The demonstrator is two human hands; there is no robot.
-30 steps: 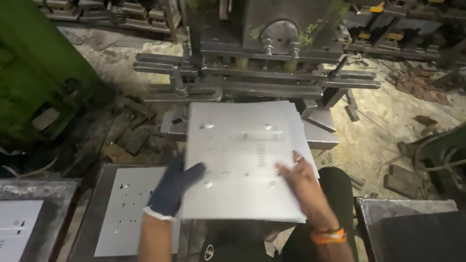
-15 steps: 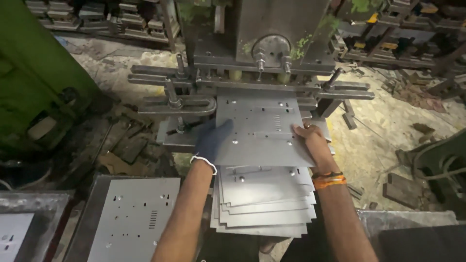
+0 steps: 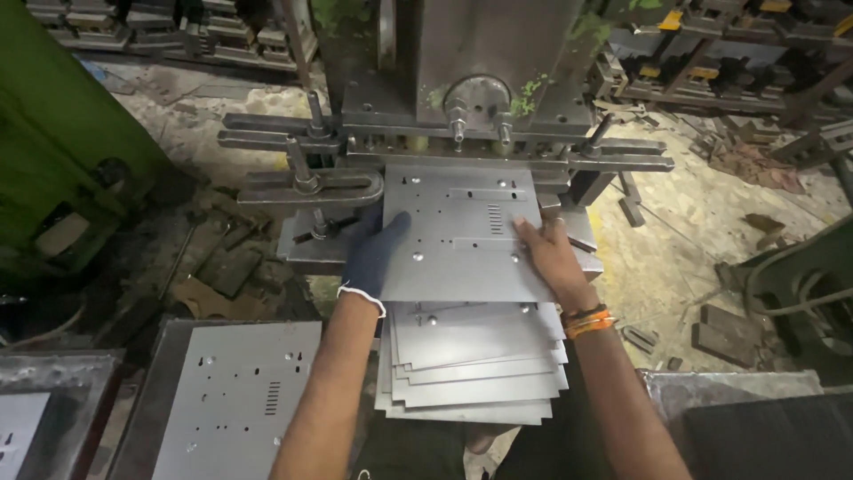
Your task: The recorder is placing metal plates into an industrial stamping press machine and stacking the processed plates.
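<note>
A grey metal sheet with punched holes and slots lies flat on the bed of a press machine, its far edge under the tool. My left hand, in a dark blue glove, grips the sheet's left edge. My right hand, bare with an orange band at the wrist, presses on the sheet's right edge. Just below the sheet, near my lap, sits a fanned stack of similar sheets.
A punched sheet lies on a tray at lower left, with another tray further left. A green machine body stands at left. Scrap pieces litter the floor at right. Clamp bars flank the press bed.
Both hands have pushed the sheet forward from over my lap into the press bed, uncovering the stack of sheets beneath. The view has moved closer to the press.
</note>
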